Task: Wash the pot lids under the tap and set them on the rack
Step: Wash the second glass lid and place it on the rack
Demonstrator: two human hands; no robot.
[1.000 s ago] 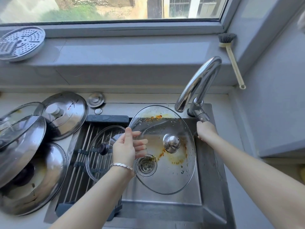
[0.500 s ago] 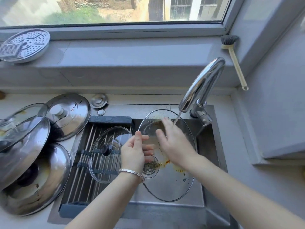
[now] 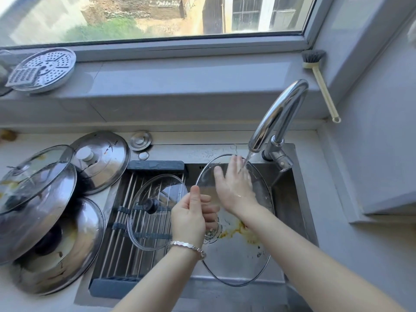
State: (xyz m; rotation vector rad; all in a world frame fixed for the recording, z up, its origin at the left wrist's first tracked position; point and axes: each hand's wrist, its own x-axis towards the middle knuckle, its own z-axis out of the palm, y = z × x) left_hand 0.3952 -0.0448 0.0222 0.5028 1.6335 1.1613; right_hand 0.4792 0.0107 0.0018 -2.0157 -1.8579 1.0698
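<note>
I am gripping the glass lid (image 3: 238, 262) by its left rim with my left hand (image 3: 191, 218) over the sink (image 3: 290, 199), rubbing it with my flat, unclenched right hand (image 3: 234, 188) under the tap (image 3: 279, 115) stream.

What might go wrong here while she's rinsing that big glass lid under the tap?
The large glass lid is wet and the left hand grips it only by its edge, so it may slip into the sink. Water from the tap strikes the right hand and could splash the counter. The steel lids piled beside the sink overlap loosely and might slide if bumped.
</note>
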